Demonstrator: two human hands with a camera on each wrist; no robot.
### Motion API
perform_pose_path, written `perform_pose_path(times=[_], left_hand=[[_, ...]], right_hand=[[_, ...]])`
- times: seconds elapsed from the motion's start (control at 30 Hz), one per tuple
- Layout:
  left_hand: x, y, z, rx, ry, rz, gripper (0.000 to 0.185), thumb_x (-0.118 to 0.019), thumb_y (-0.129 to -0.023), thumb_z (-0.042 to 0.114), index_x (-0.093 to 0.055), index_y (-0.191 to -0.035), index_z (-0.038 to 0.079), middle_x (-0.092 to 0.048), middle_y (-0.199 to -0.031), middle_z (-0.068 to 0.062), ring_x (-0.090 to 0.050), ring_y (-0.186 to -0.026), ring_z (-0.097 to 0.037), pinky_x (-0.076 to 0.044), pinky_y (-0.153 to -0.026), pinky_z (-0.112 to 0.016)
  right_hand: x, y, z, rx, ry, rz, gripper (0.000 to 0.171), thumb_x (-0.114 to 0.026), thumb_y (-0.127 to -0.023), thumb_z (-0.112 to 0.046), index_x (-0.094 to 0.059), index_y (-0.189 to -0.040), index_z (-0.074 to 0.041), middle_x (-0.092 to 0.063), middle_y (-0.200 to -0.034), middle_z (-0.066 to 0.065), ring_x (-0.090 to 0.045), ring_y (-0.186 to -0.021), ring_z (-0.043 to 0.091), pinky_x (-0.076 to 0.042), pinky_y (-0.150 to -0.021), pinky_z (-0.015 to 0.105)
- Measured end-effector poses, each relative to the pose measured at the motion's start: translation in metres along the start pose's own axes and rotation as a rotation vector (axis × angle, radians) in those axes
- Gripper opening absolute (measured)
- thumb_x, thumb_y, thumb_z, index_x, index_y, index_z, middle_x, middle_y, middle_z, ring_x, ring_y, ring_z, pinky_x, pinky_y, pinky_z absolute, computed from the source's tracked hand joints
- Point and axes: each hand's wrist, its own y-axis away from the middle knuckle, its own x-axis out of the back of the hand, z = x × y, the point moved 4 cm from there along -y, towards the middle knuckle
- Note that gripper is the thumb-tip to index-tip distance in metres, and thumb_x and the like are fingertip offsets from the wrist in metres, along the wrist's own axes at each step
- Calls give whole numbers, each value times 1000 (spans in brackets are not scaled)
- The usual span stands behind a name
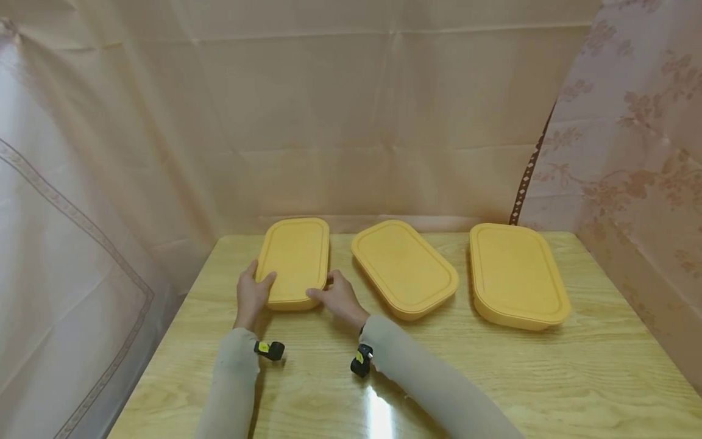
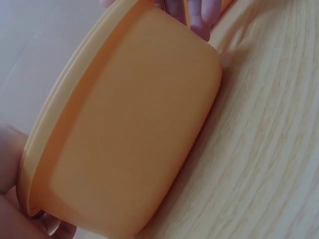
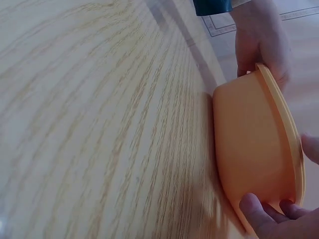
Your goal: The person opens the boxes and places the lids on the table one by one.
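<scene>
At table's left, both hands grip the orange container's near edge.

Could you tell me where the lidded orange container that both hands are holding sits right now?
In the head view, the leftmost container sits at the table's far left, beside the middle container, gripped by the left hand and right hand.

This looks like a makeshift recording corner in a home rather than a kitchen or workshop. A small light wooden desk with a glossy grained top is boxed in on 3 sides by hung cloth: a creased beige sheet behind, a pale bordered fabric on the left, and a pink floral curtain on the right. 3 yellow lidded food containers sit on it.
</scene>
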Motion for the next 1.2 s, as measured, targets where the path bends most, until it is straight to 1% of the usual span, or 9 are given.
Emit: perform_pose_path(times=[0.17,0.33,0.47,0.53,0.6,0.7,0.83,1.0,1.2], left_hand=[[0,0,2,7,-39,-20,68,-55,-99,21,-20,-153,-2,-23,-154,-33,-24,-144,-46,-20,-121,-50],[-1,-1,2,21,-48,-36,68,-54,-99,21,-19,-153,-2,-23,-153,-34,-24,-143,-47,-20,-120,-52],[0,0,3,24,-43,-45,68,-53,-100,21,-17,-154,-1,-22,-154,-33,-23,-144,-47,-20,-120,-52],[1,0,3,21,-44,-48,68,-53,-100,21,-17,-154,-2,-22,-153,-34,-23,-143,-47,-19,-120,-52],[1,1,5,14,-46,-47,68,-52,-100,20,-17,-153,-2,-22,-153,-34,-23,-143,-48,-20,-120,-53],[1,3,5,1,-49,-45,67,-52,-100,19,-17,-153,-4,-22,-152,-35,-25,-142,-48,-22,-119,-53],[1,4,4,-20,-72,-48,67,-51,-101,20,-17,-153,-5,-24,-150,-36,-28,-140,-49,-24,-118,-55],[2,4,2,-40,-96,-55,68,-50,-101,22,-15,-153,-5,-26,-148,-36,-29,-138,-50,-25,-117,-57],[1,3,3,-39,-99,-51,68,-50,-101,23,-15,-153,-4,-26,-148,-36,-29,-138,-49,-25,-117,-57]], right_hand=[[1,-2,-1,9,23,17,38,-65,-93,-30,-54,-113,1,-62,-108,15,-58,-90,20,-48,-73,27],[1,-3,1,1,29,16,38,-66,-93,-29,-55,-113,2,-64,-106,15,-61,-92,22,-50,-75,29],[1,-4,1,-5,25,0,40,-65,-93,-30,-55,-116,2,-63,-110,16,-61,-99,26,-52,-82,35],[1,-4,1,-5,31,-5,41,-65,-94,-31,-55,-117,2,-63,-111,15,-61,-102,26,-52,-84,36],[0,-4,1,-8,31,-6,41,-65,-94,-31,-55,-116,2,-63,-111,15,-61,-100,26,-52,-83,36],[-1,-3,1,-6,35,-6,39,-65,-94,-31,-55,-114,1,-63,-107,14,-60,-93,22,-51,-78,32],[-3,-3,3,15,36,-9,37,-64,-94,-30,-54,-112,1,-62,-104,13,-58,-87,19,-48,-72,29],[-4,-2,2,30,40,-8,35,-63,-95,-30,-53,-111,1,-62,-104,13,-58,-88,20,-49,-73,30],[-2,-2,1,27,60,-4,35,-62,-95,-31,-53,-110,0,-61,-103,13,-57,-89,19,-48,-74,31]])
